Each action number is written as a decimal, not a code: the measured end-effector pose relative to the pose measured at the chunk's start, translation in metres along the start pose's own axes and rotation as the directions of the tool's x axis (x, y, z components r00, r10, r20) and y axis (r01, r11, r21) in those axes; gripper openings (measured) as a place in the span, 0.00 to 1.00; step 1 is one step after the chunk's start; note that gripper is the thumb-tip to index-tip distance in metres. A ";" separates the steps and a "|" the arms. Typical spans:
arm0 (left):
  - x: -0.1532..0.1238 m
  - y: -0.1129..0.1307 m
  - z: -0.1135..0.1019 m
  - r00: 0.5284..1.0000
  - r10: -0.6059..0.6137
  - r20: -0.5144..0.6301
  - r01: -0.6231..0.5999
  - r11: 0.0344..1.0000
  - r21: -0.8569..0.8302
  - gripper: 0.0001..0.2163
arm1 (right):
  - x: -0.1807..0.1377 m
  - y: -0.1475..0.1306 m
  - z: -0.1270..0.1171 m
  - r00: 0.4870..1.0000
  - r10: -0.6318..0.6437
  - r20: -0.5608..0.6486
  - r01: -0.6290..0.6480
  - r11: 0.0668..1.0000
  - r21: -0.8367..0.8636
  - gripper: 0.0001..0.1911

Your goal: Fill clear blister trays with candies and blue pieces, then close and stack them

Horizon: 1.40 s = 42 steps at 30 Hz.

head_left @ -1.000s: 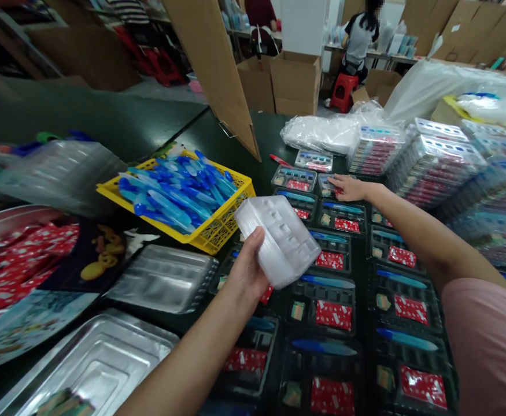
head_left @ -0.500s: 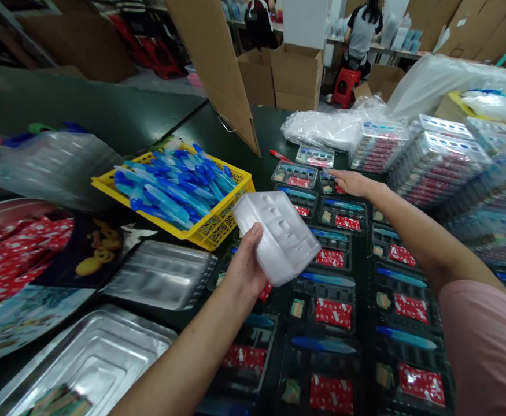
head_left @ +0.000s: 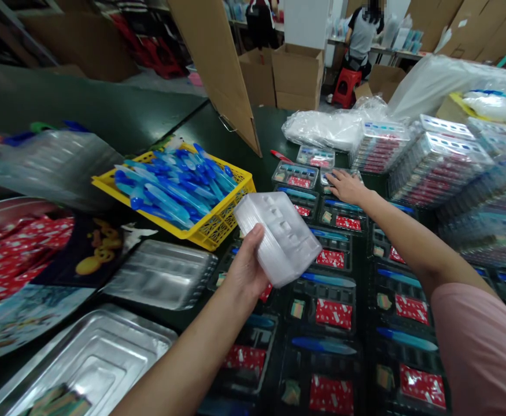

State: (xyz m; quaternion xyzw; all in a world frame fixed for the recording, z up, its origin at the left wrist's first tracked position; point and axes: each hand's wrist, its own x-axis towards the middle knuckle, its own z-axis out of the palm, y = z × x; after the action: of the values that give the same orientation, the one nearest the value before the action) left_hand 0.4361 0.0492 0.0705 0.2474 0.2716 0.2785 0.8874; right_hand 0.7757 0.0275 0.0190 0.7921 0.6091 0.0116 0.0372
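Note:
My left hand is closed around a stack of clear plastic tray lids, thumb on the near edge, held tilted above the table. At the back of the rows, my right hand lies with its fingers spread over a clear-covered tray, partly hiding it. Left of that hand sits a tray with a red packet in it. Open black trays fill the rows in front, each holding a blue pen, a red patterned packet and a small striped piece.
A yellow basket of blue pens stands left of the lids. Covered trays are piled in tall stacks at right. Nearer left are a metal tray, a clear tray and red packets. A cardboard sheet stands upright behind.
My right hand has shifted slightly right and flattened, its fingers now spread over the tray, which shows a clear cover. My left hand and its stack have hardly moved.

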 end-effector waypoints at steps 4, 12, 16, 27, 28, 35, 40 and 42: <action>0.000 0.000 0.001 1.000 0.001 0.001 -0.001 1.000 -0.019 0.27 | 0.000 0.001 0.003 0.999 -0.019 -0.038 0.020 1.000 0.020 0.30; -0.004 0.004 0.007 1.000 0.008 -0.028 -0.009 0.999 -0.036 0.27 | 0.002 0.026 -0.019 0.903 0.068 -0.425 -0.037 0.996 0.079 0.20; -0.005 0.005 0.011 1.000 0.004 -0.028 -0.005 0.999 -0.053 0.28 | -0.009 0.033 -0.043 0.805 0.047 -0.591 -0.027 0.999 0.042 0.15; -0.006 0.008 0.013 0.999 0.015 -0.029 -0.017 0.997 -0.073 0.28 | -0.038 0.050 -0.043 0.748 0.098 -0.656 -0.061 0.995 0.078 0.12; -0.006 0.008 0.012 0.999 0.020 -0.029 -0.022 0.997 -0.078 0.28 | -0.038 0.052 -0.040 0.738 0.120 -0.663 -0.027 0.988 0.149 0.11; -0.005 0.006 0.008 1.000 0.010 -0.010 -0.010 0.997 -0.075 0.30 | -0.038 0.049 -0.008 0.831 0.118 -0.544 0.280 0.756 0.592 0.09; -0.004 0.006 0.004 1.000 0.008 0.024 -0.007 0.998 -0.054 0.30 | -0.051 0.051 0.004 0.958 -0.067 -0.280 0.213 0.820 0.531 0.20; -0.004 0.008 0.001 0.999 0.007 0.043 -0.005 0.999 -0.046 0.30 | -0.058 0.058 0.002 0.979 -0.129 -0.156 0.186 0.877 0.442 0.27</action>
State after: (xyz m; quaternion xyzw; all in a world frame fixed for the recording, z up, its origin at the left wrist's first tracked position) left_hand 0.4308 0.0517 0.0770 0.2336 0.2451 0.2820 0.8977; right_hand 0.8163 -0.0438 0.0225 0.7243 0.6585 -0.0859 -0.1854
